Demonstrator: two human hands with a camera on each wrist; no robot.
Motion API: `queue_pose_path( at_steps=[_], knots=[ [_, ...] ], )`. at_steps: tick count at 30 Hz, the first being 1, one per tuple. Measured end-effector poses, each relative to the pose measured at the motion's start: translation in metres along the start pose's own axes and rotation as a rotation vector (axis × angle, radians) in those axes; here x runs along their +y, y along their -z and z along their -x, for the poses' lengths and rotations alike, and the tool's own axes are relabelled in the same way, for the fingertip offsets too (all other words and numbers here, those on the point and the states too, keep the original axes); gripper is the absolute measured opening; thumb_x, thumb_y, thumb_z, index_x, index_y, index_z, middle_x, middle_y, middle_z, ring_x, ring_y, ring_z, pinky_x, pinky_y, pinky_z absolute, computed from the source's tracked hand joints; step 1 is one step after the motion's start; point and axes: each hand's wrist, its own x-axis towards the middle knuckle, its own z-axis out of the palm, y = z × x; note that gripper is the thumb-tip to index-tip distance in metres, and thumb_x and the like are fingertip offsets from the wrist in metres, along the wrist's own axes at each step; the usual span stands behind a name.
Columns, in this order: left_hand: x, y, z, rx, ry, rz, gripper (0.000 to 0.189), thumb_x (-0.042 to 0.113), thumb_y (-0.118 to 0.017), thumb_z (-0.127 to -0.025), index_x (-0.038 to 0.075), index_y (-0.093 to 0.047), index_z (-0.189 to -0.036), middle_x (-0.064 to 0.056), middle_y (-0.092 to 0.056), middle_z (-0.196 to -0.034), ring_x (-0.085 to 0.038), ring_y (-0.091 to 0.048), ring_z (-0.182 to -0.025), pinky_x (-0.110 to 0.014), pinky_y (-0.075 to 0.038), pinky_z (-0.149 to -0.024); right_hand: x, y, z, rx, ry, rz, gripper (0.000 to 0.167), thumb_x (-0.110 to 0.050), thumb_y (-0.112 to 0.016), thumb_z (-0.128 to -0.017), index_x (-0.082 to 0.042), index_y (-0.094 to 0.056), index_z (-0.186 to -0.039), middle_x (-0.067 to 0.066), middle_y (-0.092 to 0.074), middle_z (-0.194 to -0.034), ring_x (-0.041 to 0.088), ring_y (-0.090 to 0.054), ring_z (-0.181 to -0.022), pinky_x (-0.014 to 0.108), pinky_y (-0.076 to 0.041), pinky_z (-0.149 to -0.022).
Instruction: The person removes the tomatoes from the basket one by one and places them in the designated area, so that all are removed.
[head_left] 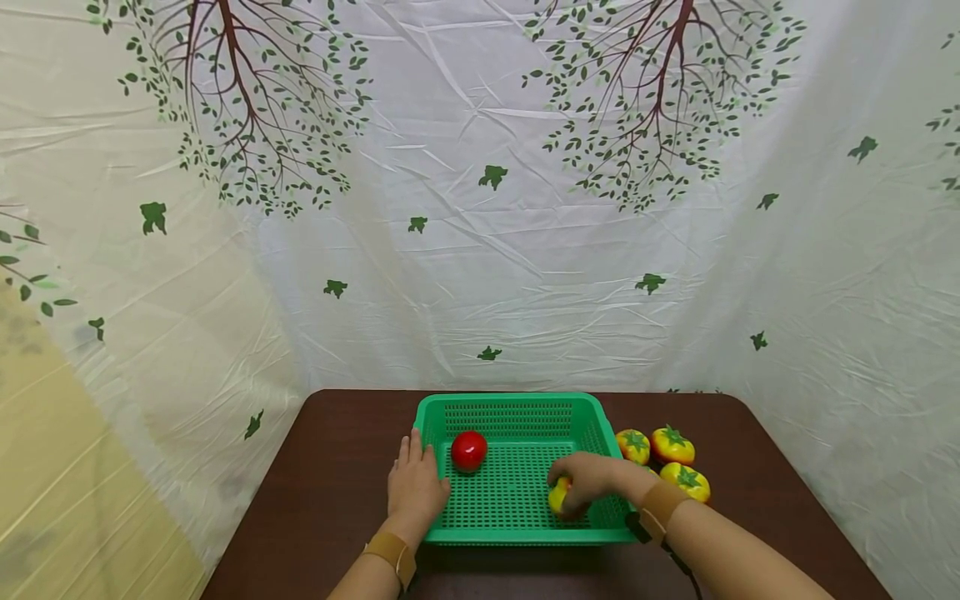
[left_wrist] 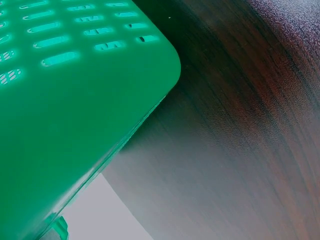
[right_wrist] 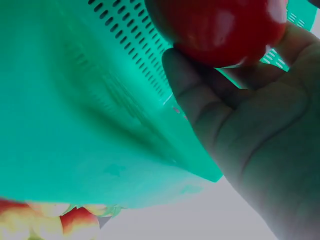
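Note:
A green plastic basket with slotted walls sits on the table. My left hand rests along its left rim with the fingers straight. The left wrist view shows the basket's outer wall but not that hand. Inside the basket at the right, my right hand grips a yellow-and-red tomato low over the slotted floor. Its glossy red side faces the right wrist camera, with fingers and thumb around it. A red tomato lies at the left inside the basket.
Several yellow-and-red tomatoes with green leafy tops stand on the table to the right of the basket, partly behind my right forearm. The dark wooden table reaches back to a white leaf-print cloth.

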Motion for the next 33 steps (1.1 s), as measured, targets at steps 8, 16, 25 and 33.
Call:
queue_pose_path(
  at_steps=[8,16,25,33],
  knots=[
    [-0.002,0.001,0.001,-0.001,0.004,-0.001,0.061,0.03,-0.077,-0.086,0.001,-0.059,-0.137,-0.017,-0.033,-0.163,-0.037,-0.031,-0.151,-0.056,-0.04,-0.115,0.002,0.01,0.011,0.131,0.093,-0.073,0.048,-0.013,-0.076,-0.078,-0.002,-0.063,-0.123,0.008,-0.063,-0.111,0.017,-0.051,-0.084,0.029,-0.047,-0.07],
    [-0.002,0.002,0.002,-0.006,0.003,-0.006,0.06,0.029,-0.076,-0.086,0.0,-0.059,-0.136,-0.017,-0.033,-0.162,-0.037,-0.032,-0.151,-0.055,-0.04,-0.115,0.008,0.023,0.032,0.328,0.082,-0.066,0.069,-0.021,-0.079,-0.08,0.002,-0.053,-0.14,0.018,-0.058,-0.133,0.015,-0.054,-0.093,0.026,-0.051,-0.076],
    [-0.003,0.003,0.003,-0.009,-0.003,-0.002,0.061,0.029,-0.077,-0.086,0.0,-0.059,-0.137,-0.017,-0.033,-0.162,-0.037,-0.032,-0.151,-0.056,-0.041,-0.114,0.02,0.033,0.076,0.537,0.026,-0.058,0.064,-0.022,-0.075,-0.085,0.002,-0.051,-0.14,0.025,-0.053,-0.138,0.03,-0.057,-0.11,0.044,-0.056,-0.088],
    [-0.006,0.003,0.002,-0.012,-0.005,0.0,0.061,0.028,-0.077,-0.086,0.001,-0.058,-0.137,-0.017,-0.033,-0.163,-0.036,-0.031,-0.151,-0.055,-0.04,-0.115,0.039,0.028,0.103,0.696,-0.036,-0.034,0.062,-0.017,-0.075,-0.085,0.002,-0.051,-0.139,0.028,-0.05,-0.138,0.041,-0.053,-0.115,0.061,-0.052,-0.093]
  ],
)
